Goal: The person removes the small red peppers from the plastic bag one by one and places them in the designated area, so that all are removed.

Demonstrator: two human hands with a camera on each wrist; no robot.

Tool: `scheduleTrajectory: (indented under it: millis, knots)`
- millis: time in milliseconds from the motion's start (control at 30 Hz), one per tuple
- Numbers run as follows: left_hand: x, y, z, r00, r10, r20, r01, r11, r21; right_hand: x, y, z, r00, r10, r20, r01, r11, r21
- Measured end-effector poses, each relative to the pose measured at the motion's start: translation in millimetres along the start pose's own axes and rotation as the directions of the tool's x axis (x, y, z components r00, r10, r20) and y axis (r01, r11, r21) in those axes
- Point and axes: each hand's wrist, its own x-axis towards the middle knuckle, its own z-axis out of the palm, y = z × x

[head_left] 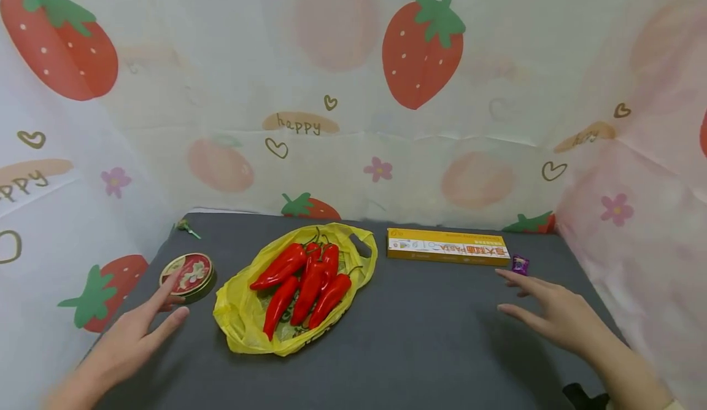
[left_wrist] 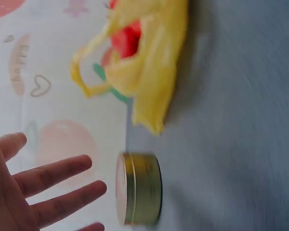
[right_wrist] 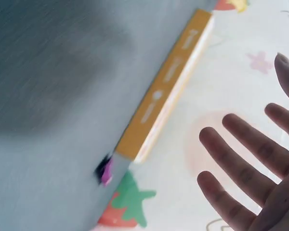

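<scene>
My left hand (head_left: 135, 336) hovers with spread fingers at the table's left, its index finger overlapping a round tin (head_left: 190, 275) with a red pictured lid in the head view. The left wrist view shows the tin's gold side (left_wrist: 147, 190) just past the fingers. On the right, my right hand (head_left: 558, 315) is held over the table with straight fingers, nearest a small purple packet (head_left: 520, 265). Beside that packet lies a long yellow pasta box (head_left: 447, 247). Between the hands, several red peppers (head_left: 310, 284) lie on a yellow plastic bag (head_left: 243, 330). Neither hand holds anything.
A small green sprig (head_left: 188, 228) lies at the table's back left corner. White cloth (head_left: 353, 91) printed with strawberries stands behind and at both sides of the dark grey table (head_left: 409, 336). A black object (head_left: 584, 396) shows at the lower right, by the right forearm.
</scene>
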Motion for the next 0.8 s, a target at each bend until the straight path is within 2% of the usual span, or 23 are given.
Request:
scheduleTrajectory:
  millis: [100,200,433,500,700,800]
  knots:
    - [5.3,10.2,7.1,1.0,-0.014,-0.022,0.012,0.997,-0.082,7.7,-10,7,0.999,-0.014,-0.034,0.016,0.997,0.071]
    - [11.2,17.3,15.9,0.999,-0.037,-0.016,0.034,0.989,-0.146,15.1,-18,14,0.996,-0.042,-0.073,0.052,0.988,0.147]
    - [22.8,24.8,36.2,0.996,-0.085,0.013,0.085,0.942,-0.326,34.1,-36,32,0.992,-0.08,-0.098,0.102,0.964,0.244]
    - [24.5,27.0,39.6,0.995,-0.101,-0.001,0.095,0.936,-0.339,40.0,-41,38,0.989,-0.09,-0.114,0.119,0.953,0.278]
    - [27.7,34.0,46.8,0.992,-0.127,-0.027,0.111,0.941,-0.319,56.1,-55,53,0.976,-0.071,-0.208,0.147,0.915,0.375]
    - [28.7,34.4,51.2,0.991,-0.123,-0.053,0.098,0.937,-0.336,64.3,-65,59,0.976,-0.053,-0.213,0.137,0.906,0.401]
